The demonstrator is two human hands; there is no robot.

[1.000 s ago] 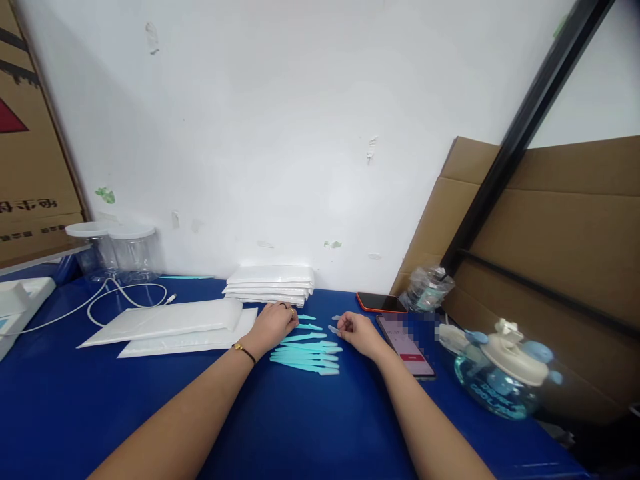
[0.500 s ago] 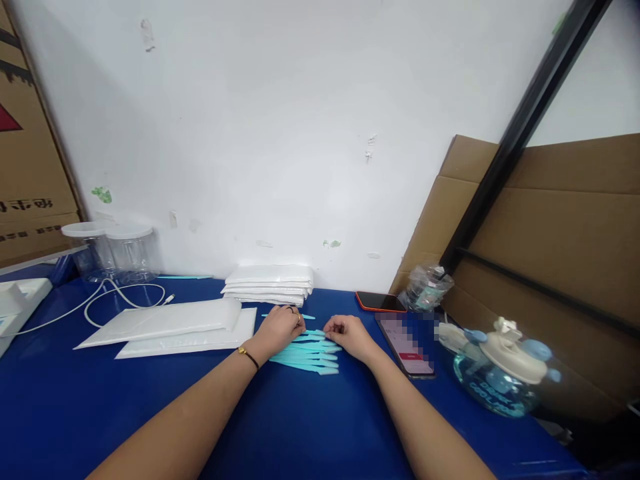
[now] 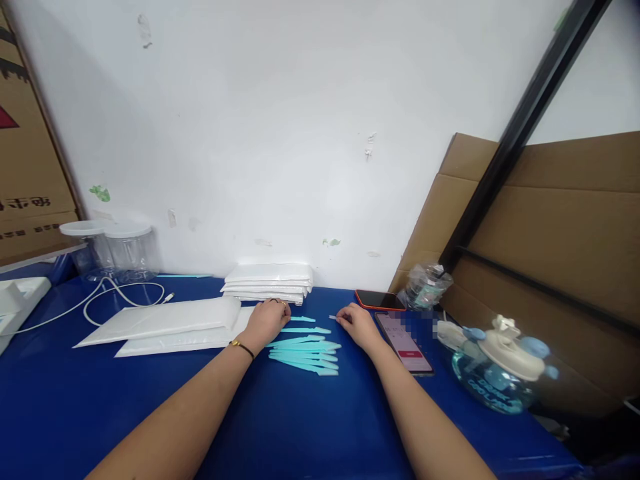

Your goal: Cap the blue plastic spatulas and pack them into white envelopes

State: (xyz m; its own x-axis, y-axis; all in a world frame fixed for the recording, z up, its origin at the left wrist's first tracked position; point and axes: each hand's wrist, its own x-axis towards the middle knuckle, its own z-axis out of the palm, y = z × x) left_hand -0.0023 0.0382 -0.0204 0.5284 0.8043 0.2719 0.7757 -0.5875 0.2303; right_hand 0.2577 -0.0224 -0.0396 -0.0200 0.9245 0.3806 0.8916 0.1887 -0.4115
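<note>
Several light-teal eyebrow razors (image 3: 305, 360) lie fanned out on the blue tabletop (image 3: 310, 427) between my hands. One separate razor (image 3: 306, 331) rests just beyond the fan. My left hand (image 3: 270, 321) is closed at the handle end of the farthest razor (image 3: 303, 319); its fingers hide that end. On the other side, my right hand (image 3: 356, 324) pinches a small whitish, translucent piece (image 3: 333, 317), perhaps a blade cover, pointing left above the table.
White padded packets (image 3: 170, 320) lie on the left, and more are stacked (image 3: 270, 280) by the wall. Two phones (image 3: 407, 343) (image 3: 380, 301) and a clear water bottle (image 3: 500, 373) stand to the right. Lidded clear jars (image 3: 130, 253) and a white cable (image 3: 150, 285) are back left.
My hands have moved apart and slightly away from me, off the fan of razors. One razor now lies separate beyond it, and the small translucent piece shows in my right fingers.
</note>
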